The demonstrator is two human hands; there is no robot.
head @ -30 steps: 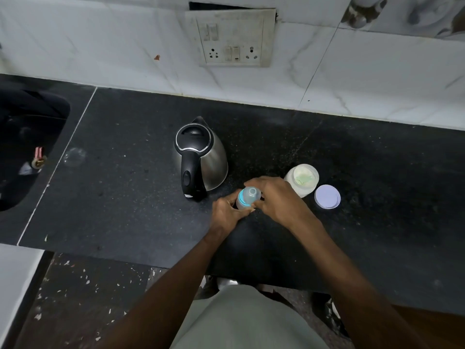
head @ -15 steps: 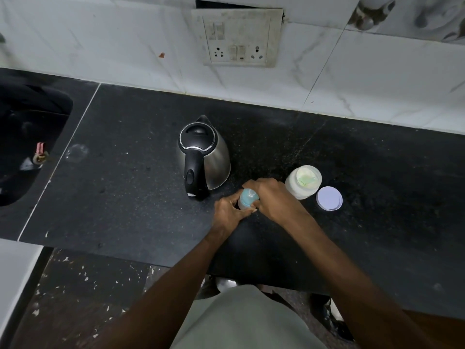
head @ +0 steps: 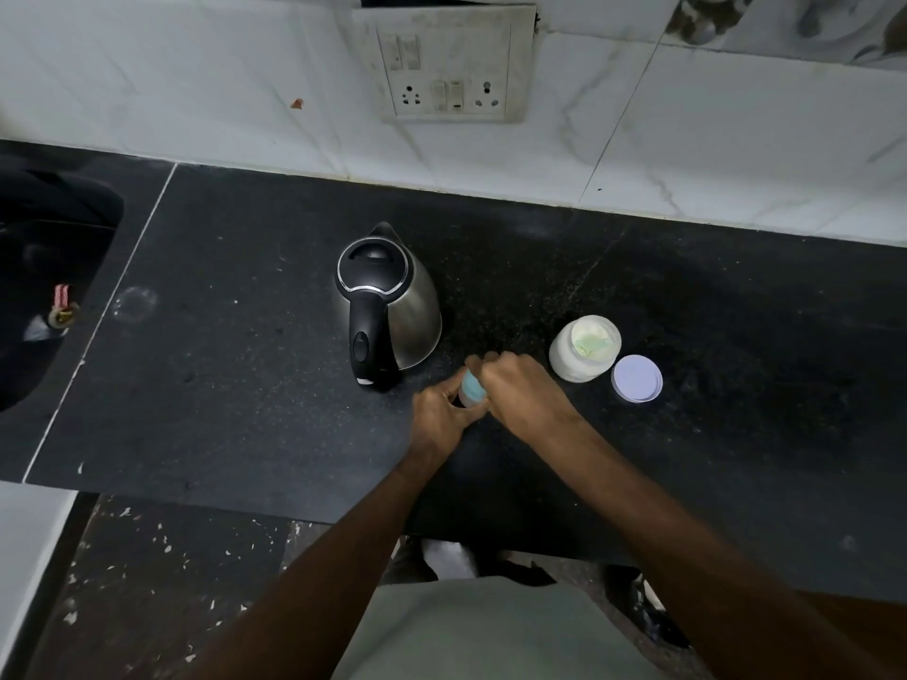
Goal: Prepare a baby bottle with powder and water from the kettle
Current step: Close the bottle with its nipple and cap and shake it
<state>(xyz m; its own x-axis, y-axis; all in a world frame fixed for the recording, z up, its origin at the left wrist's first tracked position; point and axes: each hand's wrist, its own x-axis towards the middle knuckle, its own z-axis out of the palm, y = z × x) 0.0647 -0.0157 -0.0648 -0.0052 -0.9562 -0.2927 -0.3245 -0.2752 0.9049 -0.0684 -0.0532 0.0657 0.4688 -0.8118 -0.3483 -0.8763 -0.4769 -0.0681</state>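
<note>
A small baby bottle [head: 472, 389] with a blue ring stands on the black counter [head: 245, 385], mostly covered by both hands. My left hand [head: 438, 418] grips its body from the left. My right hand [head: 522, 392] is closed over its top, hiding the cap. A steel kettle [head: 392, 306] with a black lid and handle stands just left and behind. An open white powder jar [head: 584, 348] with a pale green scoop inside sits to the right, its lilac lid [head: 636, 378] flat beside it.
A dark sink [head: 44, 287] is recessed at the far left. A switch and socket plate [head: 444, 66] hangs on the white marble wall behind. The counter's front edge runs just below my forearms.
My right hand has closed further over the bottle's top, so less of the blue ring shows. The bottle stays in the same spot beside the kettle.
</note>
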